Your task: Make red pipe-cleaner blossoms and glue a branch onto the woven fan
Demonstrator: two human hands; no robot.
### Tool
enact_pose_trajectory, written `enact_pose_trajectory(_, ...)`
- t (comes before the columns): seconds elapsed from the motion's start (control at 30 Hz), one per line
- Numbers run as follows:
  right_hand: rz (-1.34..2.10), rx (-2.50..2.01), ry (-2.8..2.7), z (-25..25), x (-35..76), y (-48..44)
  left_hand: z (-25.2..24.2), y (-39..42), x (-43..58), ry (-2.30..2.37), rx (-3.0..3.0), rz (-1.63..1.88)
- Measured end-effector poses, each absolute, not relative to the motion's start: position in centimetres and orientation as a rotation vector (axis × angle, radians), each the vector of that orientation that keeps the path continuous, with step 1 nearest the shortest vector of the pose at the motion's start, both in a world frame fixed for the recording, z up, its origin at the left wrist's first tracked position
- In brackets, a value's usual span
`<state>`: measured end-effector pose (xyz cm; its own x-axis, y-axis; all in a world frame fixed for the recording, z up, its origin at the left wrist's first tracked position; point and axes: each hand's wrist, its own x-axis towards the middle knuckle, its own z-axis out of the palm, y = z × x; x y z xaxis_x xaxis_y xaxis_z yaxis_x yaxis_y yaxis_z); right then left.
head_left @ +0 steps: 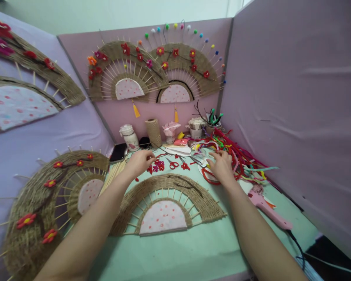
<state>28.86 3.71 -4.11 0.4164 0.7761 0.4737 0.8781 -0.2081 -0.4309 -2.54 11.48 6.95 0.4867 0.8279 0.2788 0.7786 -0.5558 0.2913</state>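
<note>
presently, the likeliest mishap, as i judge it from beside the table (163,253), is scatter: the small red flowers (156,167) lie loose just beside the left hand (142,160), so a careless brush of the fingers could spread them. second risk: the red-handled scissors (197,162) lie close by the right hand (222,164), and a hurried grab might meet a blade. third: the pink glue gun (270,212) rests beyond the right forearm, its cord (295,236) trailing toward the table's edge; a snag there could drag it down.

hand state: left, fingertips drawn close together, contents cannot be told; right, fingers curled with a narrow gap to the thumb, and i cannot tell whether anything sits inside.

position: the woven fan (152,185) lies flat between the forearms, nearer the person than either hand, apart from both. a dark twig (190,183) runs along its band.
</note>
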Motion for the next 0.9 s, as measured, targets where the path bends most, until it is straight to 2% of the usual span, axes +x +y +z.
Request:
enact_pose_trajectory(0.2,-0.051,-2.197,-1.452,-2.6,28.6,3.0,5.0,8.4,-6.9,1.617,2.198,1.025)
enact_pose_trajectory(0.4,0.126,-2.380,-1.612,-0.9,28.0,1.6,2.0,7.8,-8.1,1.511,1.739,1.359)
enact_pose_trajectory(0.57,0.322,-2.506,-1.714,-1.5,27.9,1.7,1.9,8.3,-8.4,1.285,1.202,1.581)
enact_pose_trajectory(0.73,0.356,-2.581,-1.698,-2.0,28.0,2.4,2.4,8.5,-8.7,0.923,0.953,1.634)
enact_pose_trajectory(0.9,0.357,-2.546,-1.748,-1.6,27.7,2.1,2.6,8.1,-8.6,0.851,0.889,1.573)
